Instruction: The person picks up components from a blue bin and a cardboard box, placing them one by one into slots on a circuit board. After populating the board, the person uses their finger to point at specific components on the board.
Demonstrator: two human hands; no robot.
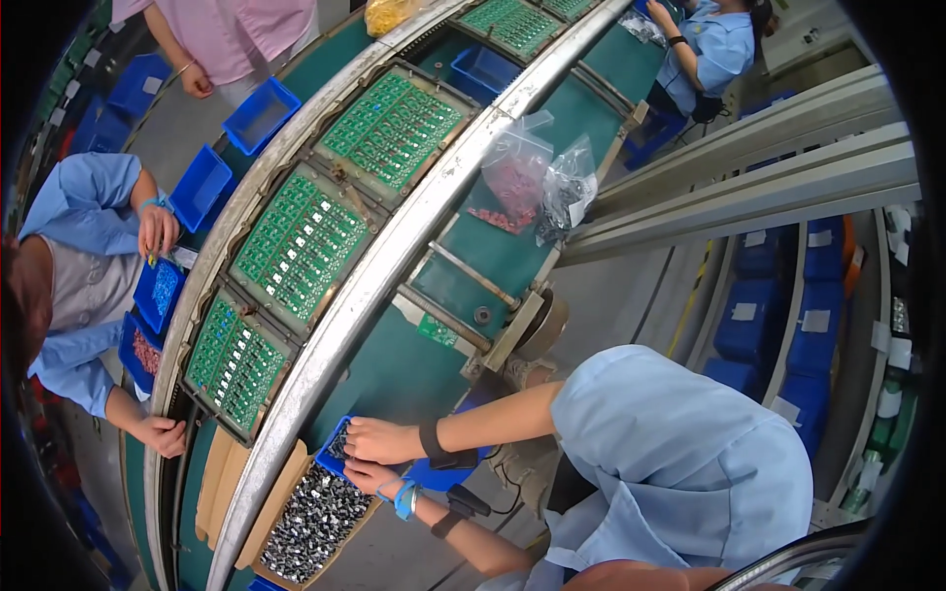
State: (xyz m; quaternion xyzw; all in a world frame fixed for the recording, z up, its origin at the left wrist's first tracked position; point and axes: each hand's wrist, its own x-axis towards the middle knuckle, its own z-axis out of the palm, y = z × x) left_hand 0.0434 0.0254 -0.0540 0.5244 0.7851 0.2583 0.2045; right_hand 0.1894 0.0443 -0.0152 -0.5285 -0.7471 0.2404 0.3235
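Countless small parts (315, 520) fill the carton (268, 504) — light, rigid, probably slick; I'd pinch their sides — with left hand (370, 479) and right hand (384, 443) fingers bunched at the blue bin (332, 437), grip unclear.

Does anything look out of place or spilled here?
One lone green circuit board lies beside a metal rod, outside the frames holding the other boards. Pink parts at the edge of the left clear bag might lie loose; I can't tell.

2 hands (382, 441) close together
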